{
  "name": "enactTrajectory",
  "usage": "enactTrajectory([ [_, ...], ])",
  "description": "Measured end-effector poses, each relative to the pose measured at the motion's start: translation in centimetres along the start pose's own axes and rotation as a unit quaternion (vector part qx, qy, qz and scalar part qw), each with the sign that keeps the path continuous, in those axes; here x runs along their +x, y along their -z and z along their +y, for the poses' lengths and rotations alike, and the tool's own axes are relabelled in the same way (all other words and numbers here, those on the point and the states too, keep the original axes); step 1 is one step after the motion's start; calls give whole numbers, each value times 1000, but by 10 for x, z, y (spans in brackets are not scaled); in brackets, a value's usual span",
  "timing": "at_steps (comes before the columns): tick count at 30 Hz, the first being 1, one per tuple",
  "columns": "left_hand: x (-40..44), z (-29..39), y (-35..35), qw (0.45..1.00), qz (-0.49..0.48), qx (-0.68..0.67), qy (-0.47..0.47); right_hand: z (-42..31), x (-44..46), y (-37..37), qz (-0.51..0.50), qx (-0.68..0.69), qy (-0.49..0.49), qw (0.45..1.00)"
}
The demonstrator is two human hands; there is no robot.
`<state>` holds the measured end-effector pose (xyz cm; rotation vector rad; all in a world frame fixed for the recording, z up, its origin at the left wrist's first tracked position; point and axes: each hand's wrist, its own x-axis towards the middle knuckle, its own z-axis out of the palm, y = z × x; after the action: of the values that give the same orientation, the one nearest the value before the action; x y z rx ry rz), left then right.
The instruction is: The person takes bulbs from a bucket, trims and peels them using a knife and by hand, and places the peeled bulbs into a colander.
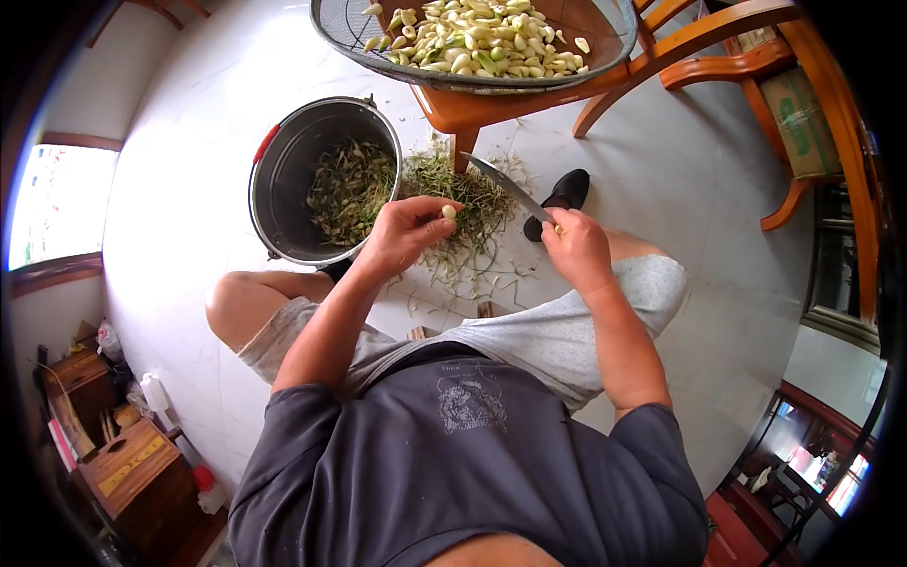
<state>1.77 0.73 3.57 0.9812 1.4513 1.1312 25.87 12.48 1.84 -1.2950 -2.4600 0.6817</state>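
My left hand (408,230) pinches a small pale clove (449,213) between thumb and fingertips, above the heap of green and dry trimmings (468,194) on the floor. My right hand (576,248) is closed round the handle of a knife (505,183), its blade pointing up and to the left. A metal bucket (282,198) with a red grip stands left of the trimmings and holds leafy scraps. Beyond my hands, a mesh basket (342,36) full of peeled cloves (482,42) rests on a wooden chair (453,106).
A black shoe (567,192) is on the tiled floor just beyond my right hand. More wooden furniture (756,71) and a cardboard box (798,123) stand at the right. Wooden boxes (132,463) and a white bottle (154,392) are at the lower left.
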Motion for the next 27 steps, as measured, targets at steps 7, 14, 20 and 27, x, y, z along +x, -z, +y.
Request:
enactTrajectory([
  [7,9,-14,2,959,48,-278,26,-25,3,8,1,186,-13,982],
  [14,13,-24,3,923,91,-369,67,-36,-2,10,-1,268,-15,963],
  [20,14,-27,-3,936,92,-333,62,-39,-7,3,-17,218,-12,976],
  [27,15,-21,-15,946,118,-287,94,-38,-9,-1,-23,199,-8,980],
])
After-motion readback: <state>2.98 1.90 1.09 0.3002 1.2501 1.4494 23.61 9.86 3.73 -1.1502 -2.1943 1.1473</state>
